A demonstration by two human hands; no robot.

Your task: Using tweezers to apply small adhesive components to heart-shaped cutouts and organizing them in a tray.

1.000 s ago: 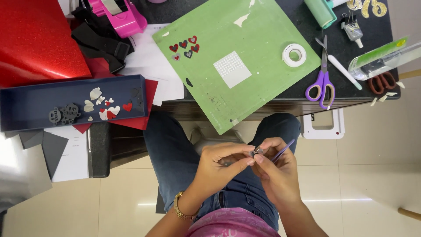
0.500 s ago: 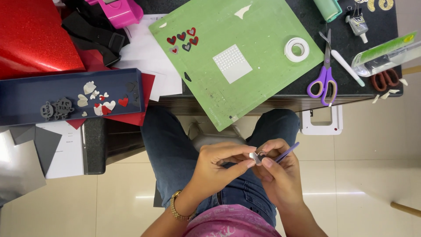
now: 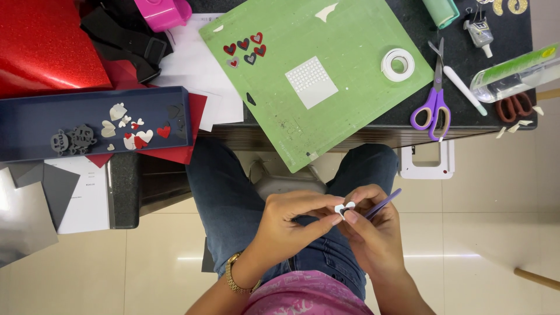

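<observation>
Down over my lap, my left hand (image 3: 289, 224) and right hand (image 3: 373, 233) meet, fingertips pinched shut together on a small white heart cutout (image 3: 344, 207) held between them just above my jeans. My right hand also closes around a thin purple tool (image 3: 383, 203), which pokes out up and to the right. A gold bracelet (image 3: 236, 280) sits on my left wrist. Just past my knees, the green cutting mat (image 3: 350, 111) overhangs the dark table's edge; on it lie a white dotted square (image 3: 311, 82), a roll of white tape (image 3: 398, 63) and a cluster of small red and dark hearts (image 3: 245, 49). Right of the mat rest purple-handled scissors (image 3: 433, 102) and a white stick (image 3: 464, 89). To the left, a navy tray (image 3: 35, 125) holds loose white, red and grey cutouts, with red glitter sheet (image 3: 41, 46) beyond it and a pink tool (image 3: 163, 11) at the far edge.
</observation>
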